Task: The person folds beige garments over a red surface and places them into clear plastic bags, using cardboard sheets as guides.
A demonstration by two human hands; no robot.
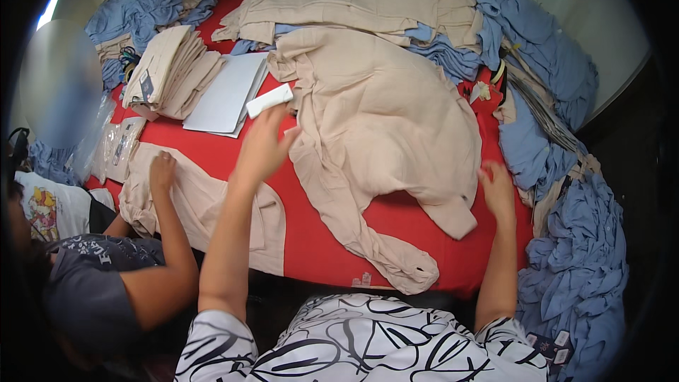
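Note:
A beige long-sleeved shirt (396, 113) lies spread and rumpled in front of me, one sleeve trailing toward the near table edge. My left hand (262, 148) is raised left of the shirt, thumb spread away from the fingers. Its fingertips reach the near side of a small white block-shaped object (269, 101); whether they touch it I cannot tell. To the right of the shirt, my right hand (498, 182) hovers by its edge, fingers apart and slightly blurred. Neither hand appears to grip the cloth.
The table has a red cover (318, 247). Folded beige garments (173, 71) stand beside white sheets (223, 92). At left, a co-worker's hand (163, 166) rests on another beige garment (205, 198). Blue garments (576, 255) heap along the right; beige ones (353, 3) lie at the back.

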